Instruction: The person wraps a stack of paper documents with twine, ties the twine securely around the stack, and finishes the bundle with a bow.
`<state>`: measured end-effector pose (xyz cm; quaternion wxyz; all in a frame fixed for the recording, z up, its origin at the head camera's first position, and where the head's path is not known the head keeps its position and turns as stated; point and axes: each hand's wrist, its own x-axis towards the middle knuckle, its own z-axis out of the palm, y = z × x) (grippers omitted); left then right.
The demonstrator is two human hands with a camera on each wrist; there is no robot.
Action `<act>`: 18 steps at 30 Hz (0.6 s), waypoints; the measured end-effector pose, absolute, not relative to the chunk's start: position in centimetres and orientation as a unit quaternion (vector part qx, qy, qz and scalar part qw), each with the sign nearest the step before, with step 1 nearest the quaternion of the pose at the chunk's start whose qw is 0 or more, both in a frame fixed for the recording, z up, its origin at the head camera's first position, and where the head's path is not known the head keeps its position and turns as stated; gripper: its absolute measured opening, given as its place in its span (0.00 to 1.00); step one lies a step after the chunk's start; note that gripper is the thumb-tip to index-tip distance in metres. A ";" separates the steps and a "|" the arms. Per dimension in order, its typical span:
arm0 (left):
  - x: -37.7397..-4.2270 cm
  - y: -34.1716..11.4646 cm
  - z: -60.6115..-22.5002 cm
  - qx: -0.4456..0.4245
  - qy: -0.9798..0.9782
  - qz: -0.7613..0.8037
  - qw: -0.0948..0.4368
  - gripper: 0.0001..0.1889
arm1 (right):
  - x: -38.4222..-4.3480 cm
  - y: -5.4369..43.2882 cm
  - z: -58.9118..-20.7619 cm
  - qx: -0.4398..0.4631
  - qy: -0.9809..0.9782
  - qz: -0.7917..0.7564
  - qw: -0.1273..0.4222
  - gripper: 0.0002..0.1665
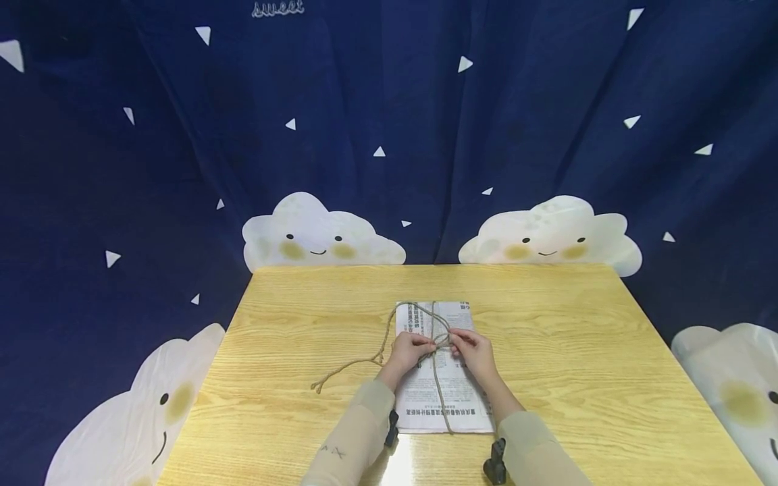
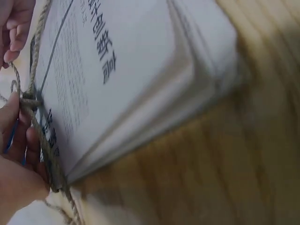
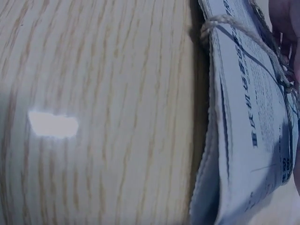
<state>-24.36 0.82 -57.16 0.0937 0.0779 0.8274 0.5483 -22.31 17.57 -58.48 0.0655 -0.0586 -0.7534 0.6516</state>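
A folded stack of newspaper (image 1: 413, 405) lies on the table with brown twine (image 1: 438, 385) wrapped lengthwise and crosswise around it. Near the middle of its top face, my left hand (image 1: 406, 351) pinches the twine beside the crossing. On the other side of that crossing, my right hand (image 1: 477, 353) holds a strand between thumb and fingertips. In the left wrist view the knot (image 2: 30, 101) sits right at my left thumb. One long loose length of twine loops over the top left of the stack and trails onto the table, its end frayed.
The light wood table (image 1: 608, 351) extends around the stack. Behind it hangs a dark blue curtain (image 1: 377, 101) with white triangles and smiling clouds. Dark wrist devices (image 1: 496, 462) sit at both sleeves, close to the stack's near edge.
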 end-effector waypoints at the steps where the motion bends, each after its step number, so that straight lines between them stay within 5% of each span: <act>1: -24.4 0.6 -57.1 0.090 0.830 0.545 0.078 0.07 | -22.3 17.5 -58.4 -0.062 -0.752 0.653 0.067 0.12; 4: -24.9 -0.3 -57.3 0.098 0.853 0.512 -0.015 0.06 | -22.3 17.3 -58.4 -0.068 -0.749 0.655 0.072 0.12; 8: -25.7 -2.1 -57.5 0.006 0.904 0.413 -0.110 0.07 | -22.3 17.2 -58.6 -0.071 -0.751 0.653 0.071 0.12; 15: -25.9 -4.3 -57.7 -0.021 0.957 0.284 -0.059 0.03 | -22.2 17.2 -58.7 -0.078 -0.750 0.653 0.069 0.11; 18: -27.2 -4.9 -59.8 -0.006 0.961 0.269 -0.067 0.09 | -22.2 17.1 -58.7 -0.077 -0.749 0.655 0.069 0.11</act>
